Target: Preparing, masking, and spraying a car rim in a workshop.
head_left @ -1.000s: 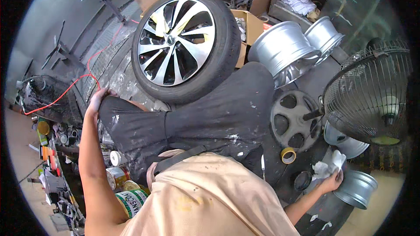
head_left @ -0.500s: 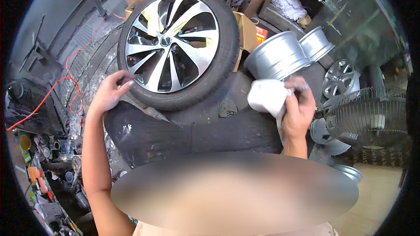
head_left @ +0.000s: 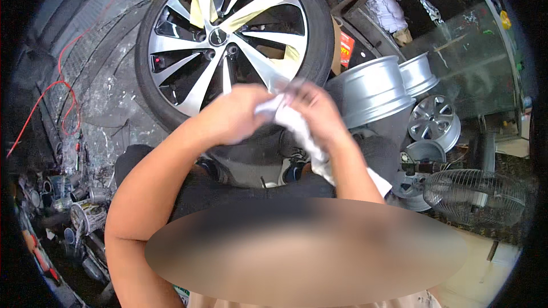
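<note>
My left hand and my right hand meet over the lower edge of a tyred wheel with silver-and-black spokes and strips of yellow tape. Both hands are closed on a white cloth, which hangs down from between them toward the lower right. The fingers are smeared by motion, so whether they touch the wheel cannot be told. My dark-trousered legs are bent below the hands.
Silver rims stand to the right, with a wire fan below them and a metal shelf holding white cloths behind. A red cord lies on the left. Cans crowd the lower left.
My right hand has risen from the lower right with the white cloth. My left hand has left my left knee and joined it at the centre. The view has shifted toward the wheel.
</note>
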The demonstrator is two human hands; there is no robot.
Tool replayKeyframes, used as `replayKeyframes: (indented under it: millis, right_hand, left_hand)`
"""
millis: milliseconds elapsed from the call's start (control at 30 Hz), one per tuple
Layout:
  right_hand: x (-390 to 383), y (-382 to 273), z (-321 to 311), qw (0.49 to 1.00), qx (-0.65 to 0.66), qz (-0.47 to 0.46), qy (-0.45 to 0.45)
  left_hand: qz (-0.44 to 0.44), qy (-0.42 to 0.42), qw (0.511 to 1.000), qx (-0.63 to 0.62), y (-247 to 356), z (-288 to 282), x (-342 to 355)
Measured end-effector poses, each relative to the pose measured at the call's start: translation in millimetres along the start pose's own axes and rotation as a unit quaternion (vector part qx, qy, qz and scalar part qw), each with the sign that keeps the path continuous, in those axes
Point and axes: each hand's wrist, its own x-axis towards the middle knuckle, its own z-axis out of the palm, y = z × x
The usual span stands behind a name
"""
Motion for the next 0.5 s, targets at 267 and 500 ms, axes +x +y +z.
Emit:
replayKeyframes:
  millis: [267, 500]
  right_hand:
    - [67.0, 59.4, -15.4, 0.912, -0.289, -0.072, 0.281]
    - [78.3, 73.0, -11.8, 0.888, -0.358, -0.031, 0.287]
  left_hand:
    - [0.065, -0.267, 0.938, 0.212, 17.6, 27.0, 2.6]
    - [0.123, -0.190, 0.948, 0.222, 41.6, 18.5, -12.8]
